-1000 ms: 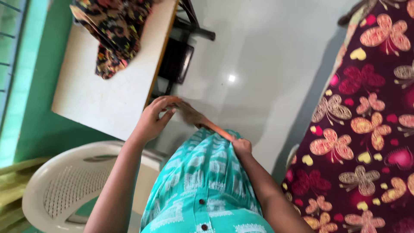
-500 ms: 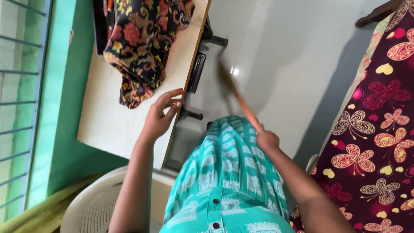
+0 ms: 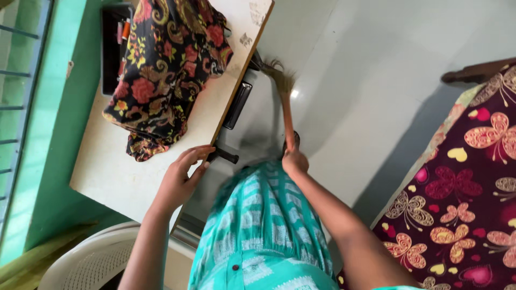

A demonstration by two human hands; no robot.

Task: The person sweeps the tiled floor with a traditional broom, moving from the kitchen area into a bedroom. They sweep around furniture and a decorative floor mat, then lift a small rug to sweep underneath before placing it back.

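At the worktop's [image 3: 134, 177] floor-side edge, a broom [image 3: 285, 102] swept underneath.
The right hand [image 3: 294, 161] was clenched around the orange handle, bristles reaching toward 12 o'clock by the black treadle [image 3: 237, 105]; short, low strokes would probably serve best. The left hand [image 3: 180, 180], fingers loosely spread, rested on the worktop edge, patterned cloth [image 3: 164, 70] at 11 o'clock.

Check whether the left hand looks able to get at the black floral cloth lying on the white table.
Probably yes. The left hand rests at the white table edge, and bare tabletop lies between it and the black floral cloth. The right hand holds the broom.
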